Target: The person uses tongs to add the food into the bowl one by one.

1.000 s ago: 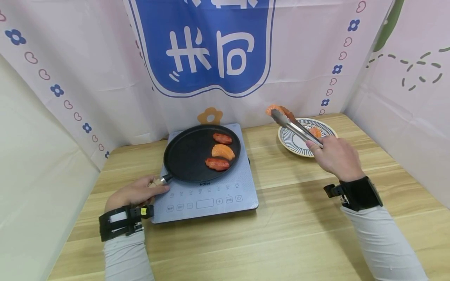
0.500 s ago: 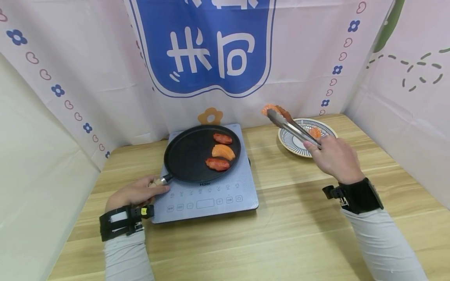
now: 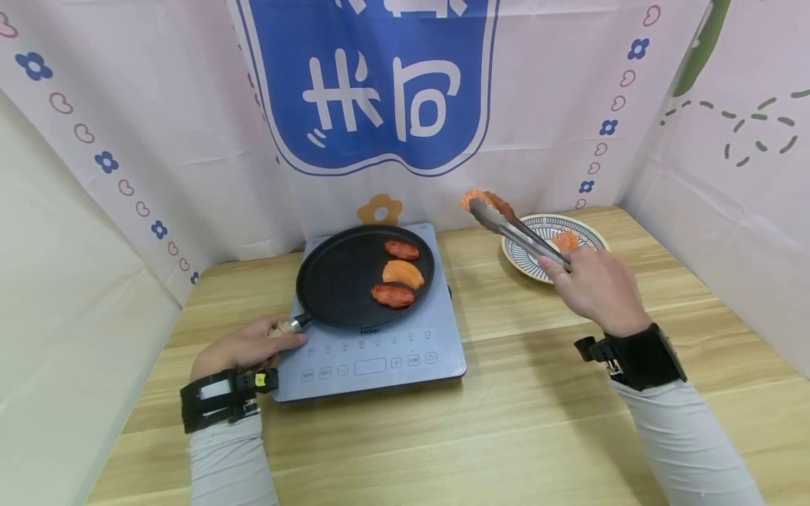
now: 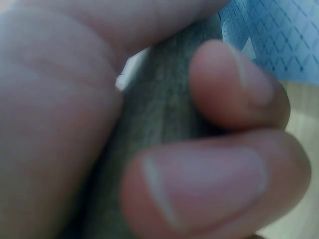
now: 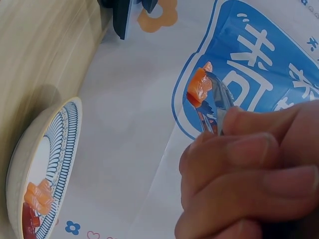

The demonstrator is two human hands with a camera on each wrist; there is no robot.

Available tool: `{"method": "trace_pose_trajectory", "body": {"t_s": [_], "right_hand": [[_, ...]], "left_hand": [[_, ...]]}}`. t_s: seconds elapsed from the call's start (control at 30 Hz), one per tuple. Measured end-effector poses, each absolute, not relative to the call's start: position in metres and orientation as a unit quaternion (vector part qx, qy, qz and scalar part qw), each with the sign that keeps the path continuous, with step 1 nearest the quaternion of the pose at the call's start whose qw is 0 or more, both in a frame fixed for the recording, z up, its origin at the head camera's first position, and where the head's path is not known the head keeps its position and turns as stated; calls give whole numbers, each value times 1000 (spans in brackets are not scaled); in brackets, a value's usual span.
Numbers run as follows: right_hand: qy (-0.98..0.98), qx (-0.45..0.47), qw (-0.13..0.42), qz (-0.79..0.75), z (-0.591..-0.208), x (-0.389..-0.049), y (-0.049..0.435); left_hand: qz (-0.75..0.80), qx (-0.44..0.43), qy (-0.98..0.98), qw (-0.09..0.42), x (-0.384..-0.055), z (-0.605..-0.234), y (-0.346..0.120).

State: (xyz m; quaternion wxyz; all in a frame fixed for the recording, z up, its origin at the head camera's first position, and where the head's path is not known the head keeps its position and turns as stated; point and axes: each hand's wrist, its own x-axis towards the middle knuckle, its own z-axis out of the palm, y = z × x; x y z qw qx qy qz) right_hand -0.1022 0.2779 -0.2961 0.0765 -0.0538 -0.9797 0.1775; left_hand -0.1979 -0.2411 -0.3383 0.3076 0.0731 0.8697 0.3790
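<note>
My left hand (image 3: 249, 344) grips the wooden handle (image 4: 159, 104) of a round black frying pan (image 3: 342, 281), fingers curled round it in the left wrist view. Three pieces lie on the pan's right side: a dark red chicken wing (image 3: 402, 250), an orange salmon-like slice (image 3: 403, 273) and a second red wing (image 3: 393, 296). My right hand (image 3: 598, 288) holds metal tongs (image 3: 515, 230), which pinch an orange salmon-like piece (image 5: 199, 87) in the air between plate and pan. Beneath the tongs sits a blue-patterned plate (image 3: 525, 263) with another orange piece (image 3: 565, 241) and something red (image 5: 30, 221).
The pan stands on a pale blue Haier induction cooktop (image 3: 380, 365) with touch controls along its front. Cooktop and plate rest on a wooden table (image 3: 506, 422). A printed cloth (image 3: 190, 140) hangs close behind the table's back edge, and another wall covering stands at the right.
My right hand has moved left, carrying the tongs and the orange piece away from the plate toward the pan. My left hand stays on the pan handle.
</note>
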Motion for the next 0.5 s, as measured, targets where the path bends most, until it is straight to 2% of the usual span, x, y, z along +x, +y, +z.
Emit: {"method": "trace_pose_trajectory", "body": {"t_s": [0.5], "right_hand": [[-979, -41, 95, 174, -293, -105, 267]], "left_hand": [[369, 85, 875, 302, -198, -339, -241]]}}
